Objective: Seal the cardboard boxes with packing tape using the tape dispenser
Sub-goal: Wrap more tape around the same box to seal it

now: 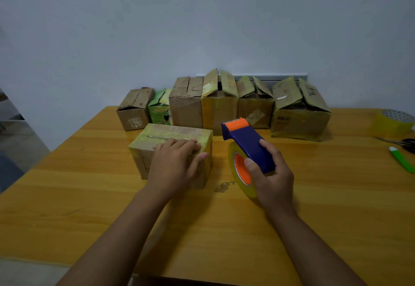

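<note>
now left hand (pixel 174 162) flat on glossy taped box (pixel 157 142), right hand (pixel 270 173) gripping dispenser (pixel 247 146)

Looks like a plain room set up as a little packing station: bare pale wall (pixel 202 16), a yellow wooden table (pixel 202 229) with worn cardboard boxes (pixel 224 106) lined along the far edge, spare tape roll (pixel 391 124) and scissors (pixel 402 143) far right.

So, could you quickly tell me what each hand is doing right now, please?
Left hand: open, fingers flat on the taped box.
Right hand: gripping the tape dispenser.
</note>
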